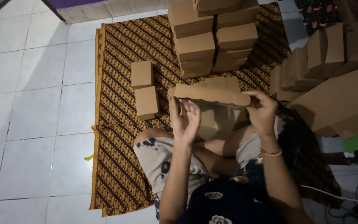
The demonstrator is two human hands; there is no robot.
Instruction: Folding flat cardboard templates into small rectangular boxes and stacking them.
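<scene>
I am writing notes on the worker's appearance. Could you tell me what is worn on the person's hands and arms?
Both forearms are bare, with no sleeves in view. The left hand has a thin ring on one finger. The right hand has no ring that I can see, but its wrist carries a thin beaded bracelet in red and pale colours. There are no gloves and no watch.
</scene>
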